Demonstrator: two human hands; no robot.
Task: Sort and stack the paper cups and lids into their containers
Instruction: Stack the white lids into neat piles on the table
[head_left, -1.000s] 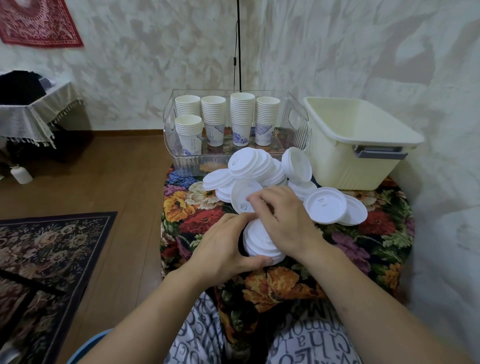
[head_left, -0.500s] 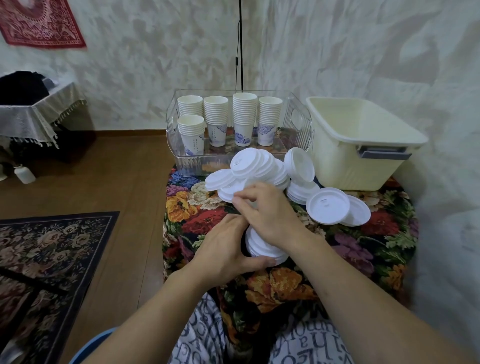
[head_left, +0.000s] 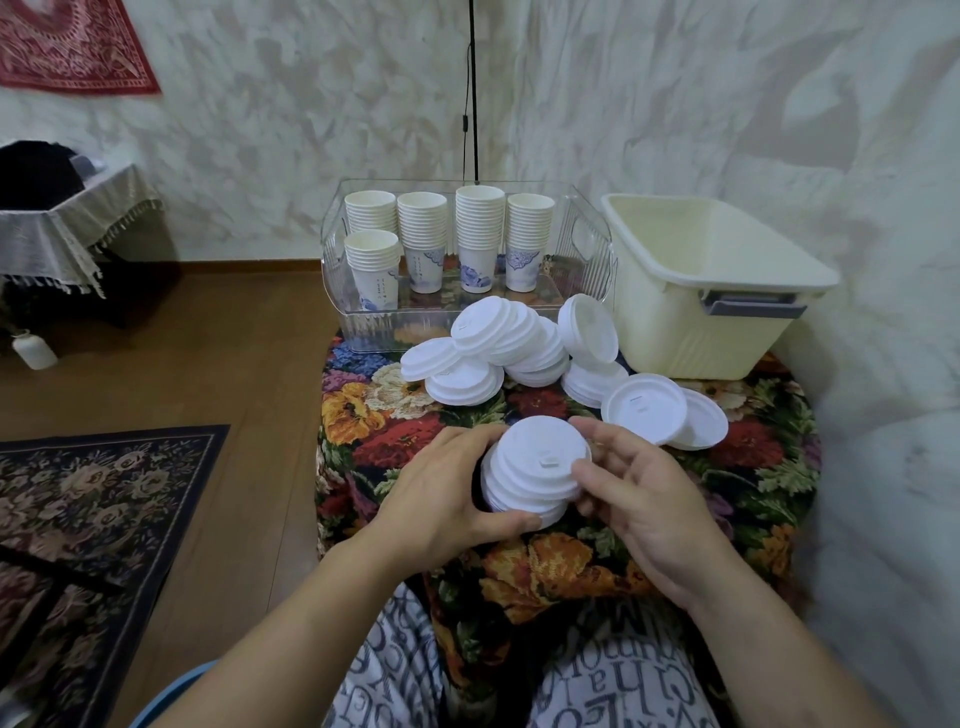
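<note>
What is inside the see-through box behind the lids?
Five stacks of paper cups stand upright in the clear bin, four in a row and one in front. That front stack covers the bottom of the back-left one.

We count five cup stacks (head_left: 480, 228), one clear bin (head_left: 374, 330), one cream tub (head_left: 670, 338); the lids (head_left: 644, 408) overlap beyond counting.

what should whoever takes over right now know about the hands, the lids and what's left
Left hand grips the lid stack from its left; right hand holds its right edge.
Cup stacks stand in the clear bin: done.
Loose lids lie heaped before the bin and beside the cream tub, which shows no lids.
Left: gather them onto the stack, then probably into the tub.
</note>
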